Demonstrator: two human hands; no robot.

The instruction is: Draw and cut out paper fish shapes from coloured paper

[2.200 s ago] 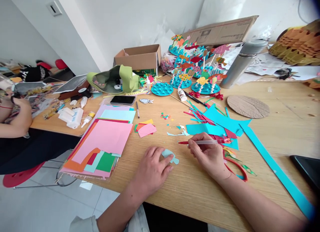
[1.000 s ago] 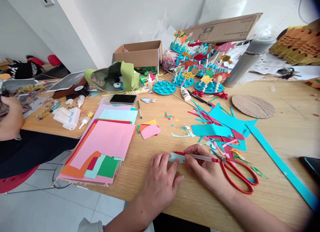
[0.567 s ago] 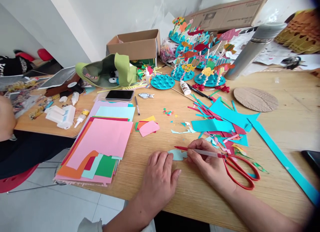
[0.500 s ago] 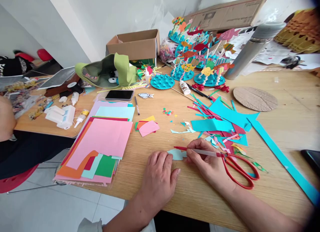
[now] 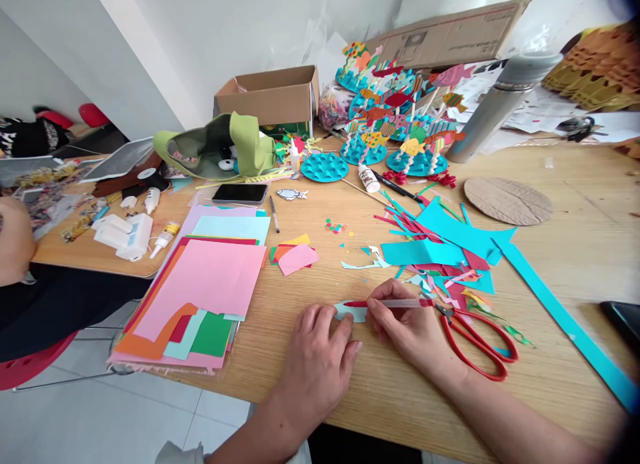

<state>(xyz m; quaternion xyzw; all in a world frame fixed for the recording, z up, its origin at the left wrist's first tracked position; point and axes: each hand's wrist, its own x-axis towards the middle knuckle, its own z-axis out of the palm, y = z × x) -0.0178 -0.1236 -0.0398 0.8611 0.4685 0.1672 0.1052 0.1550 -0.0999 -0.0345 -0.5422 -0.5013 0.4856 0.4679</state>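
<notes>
In the middle near the table's front edge lies a small light-blue paper cutout [image 5: 357, 313]. My left hand [image 5: 320, 347] rests palm down beside it, fingers apart, and its fingertips press on the cutout's left end; those fingers hide part of it. My right hand [image 5: 407, 321] is closed around a red pen [image 5: 390, 304], whose tip points left and sits over the paper's upper edge. Whether the tip touches the paper I cannot tell. Red-handled scissors [image 5: 475, 337] lie on the table just right of my right hand, their blades partly covered by scraps.
Turquoise and red paper scraps [image 5: 425, 251] spread to the right. Coloured sheets [image 5: 220, 271] are stacked at left. Behind stand paper fish on blue bases [image 5: 415, 161], a flask [image 5: 500, 111] and a cardboard box [image 5: 270, 94]. A person's arm [image 5: 13, 237] shows at far left.
The red pen's tip has moved slightly left and down onto the light-blue cutout. My left index finger has shifted right, bending onto the paper. My right hand has moved a little left.
</notes>
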